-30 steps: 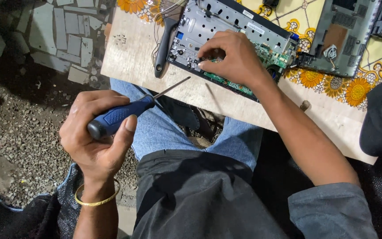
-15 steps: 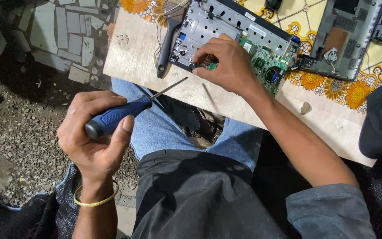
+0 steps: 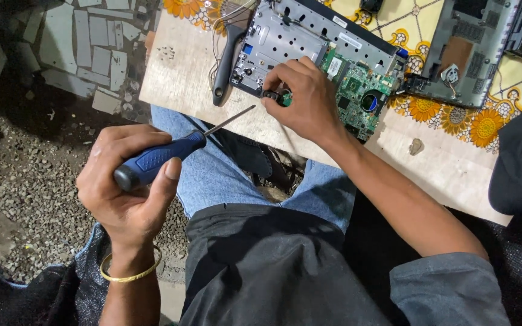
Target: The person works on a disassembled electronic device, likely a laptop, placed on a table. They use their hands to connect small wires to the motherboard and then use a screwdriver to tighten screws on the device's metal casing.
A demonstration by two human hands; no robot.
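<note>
Matt blue rubbery grip on the screwdriver (image 3: 158, 158), bright thin steel shaft. The laptop chassis (image 3: 285, 42) shows dull perforated grey metal beside a glossy green circuit board (image 3: 357, 90). Pale, worn wooden tabletop (image 3: 176, 72); rough gravel floor (image 3: 25, 181).

Wooden board (image 3: 176, 72) lies across the person's knees. Opened laptop chassis (image 3: 291, 42) rests on the board, circuit board (image 3: 357, 90) set in its right part. Separate tool handle (image 3: 225, 66) lies on the board just left of the chassis. Second laptop shell (image 3: 466, 54) sits farther right, on a patterned cloth (image 3: 466, 121). Right hand (image 3: 306, 99) rests on the chassis' near edge. Left hand (image 3: 131, 181) is off the board, over the left knee, holding a screwdriver (image 3: 170, 154) whose tip points toward the chassis.
</note>
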